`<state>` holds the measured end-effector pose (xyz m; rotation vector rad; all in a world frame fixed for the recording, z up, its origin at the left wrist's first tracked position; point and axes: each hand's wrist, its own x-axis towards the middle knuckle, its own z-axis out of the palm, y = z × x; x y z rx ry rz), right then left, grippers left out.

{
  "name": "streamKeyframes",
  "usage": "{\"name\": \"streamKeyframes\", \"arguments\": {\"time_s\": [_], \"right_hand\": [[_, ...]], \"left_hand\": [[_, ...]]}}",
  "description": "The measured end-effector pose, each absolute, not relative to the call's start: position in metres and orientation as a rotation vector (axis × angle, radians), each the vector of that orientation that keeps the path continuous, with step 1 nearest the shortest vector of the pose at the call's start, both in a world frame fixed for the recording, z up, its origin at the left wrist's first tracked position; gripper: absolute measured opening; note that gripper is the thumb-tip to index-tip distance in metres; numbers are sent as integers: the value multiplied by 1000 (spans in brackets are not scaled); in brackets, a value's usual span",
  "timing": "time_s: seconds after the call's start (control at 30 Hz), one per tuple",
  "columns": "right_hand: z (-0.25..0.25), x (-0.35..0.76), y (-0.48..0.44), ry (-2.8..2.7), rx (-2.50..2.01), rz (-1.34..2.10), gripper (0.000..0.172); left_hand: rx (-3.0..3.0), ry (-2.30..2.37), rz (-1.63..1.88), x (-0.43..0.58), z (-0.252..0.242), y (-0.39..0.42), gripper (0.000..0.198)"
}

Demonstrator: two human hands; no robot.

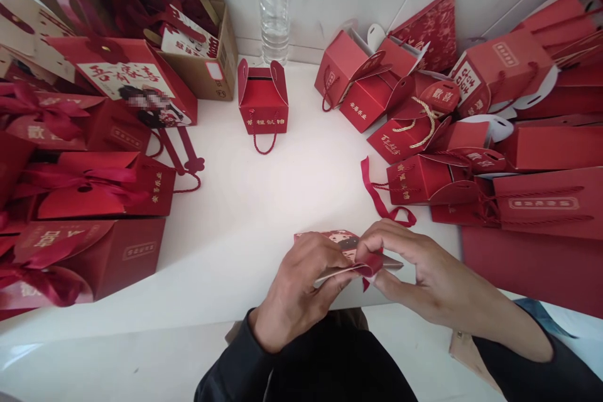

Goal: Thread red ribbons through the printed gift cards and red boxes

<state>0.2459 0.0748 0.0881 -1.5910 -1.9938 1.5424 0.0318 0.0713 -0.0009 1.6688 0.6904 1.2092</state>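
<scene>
White tabletop [292, 182], nearer me than the bottle [274, 12], left hand [299, 286] pinching a printed box [346, 241], right hand [421, 270] curled, pinching red ribbon [371, 265]

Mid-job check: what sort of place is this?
Probably a gift-packing spot; home or shop, I can't tell. Red boxes crowd both sides of a white table, several at left topped with ribbon bows, and a carton holds what looks like more ribbon.
</scene>
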Motion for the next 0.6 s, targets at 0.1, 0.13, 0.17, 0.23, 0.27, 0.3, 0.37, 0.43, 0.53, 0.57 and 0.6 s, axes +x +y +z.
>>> {"name": "streamKeyframes", "arguments": {"time_s": [0.1, 0.13, 0.17, 0.23, 0.27, 0.3, 0.37, 0.43, 0.53, 0.57, 0.6], "right_hand": [[87, 243, 71, -2066, -1543, 1413, 11], [86, 243, 69, -2088, -1536, 1350, 12], [83, 242, 67, -2104, -1537, 1292, 13], [77, 241, 64, -2109, -1558, 1219, 16], [72, 241, 63, -2105, -1553, 1202, 18], [67, 240, 62, -2094, -1549, 1187, 19], [58, 240, 62, -2061, -1527, 1141, 20], [50, 241, 61, -2029, -1511, 1103, 23], [38, 246, 59, -2009, -1510, 1090, 28], [33, 249, 58, -1998, -1525, 1065, 32], [28, 252, 58, -1976, -1548, 1019, 37]], "left_hand": [[1572, 745, 1213, 35, -1, 66, 11], [1534, 758, 1228, 36, 0, 63, 11], [1501, 771, 1243, 37, 0, 62, 11], [1470, 810, 1247, 38, 1, 60, 11], [1475, 835, 1231, 37, 1, 61, 11], [1486, 858, 1216, 35, 1, 62, 13], [1523, 884, 1172, 32, 3, 63, 16], [1563, 856, 1143, 28, 4, 63, 20], [1545, 871, 1166, 25, 7, 60, 19], [1508, 924, 1193, 24, 9, 59, 15], [1464, 1001, 1215, 22, 12, 59, 10]]}}
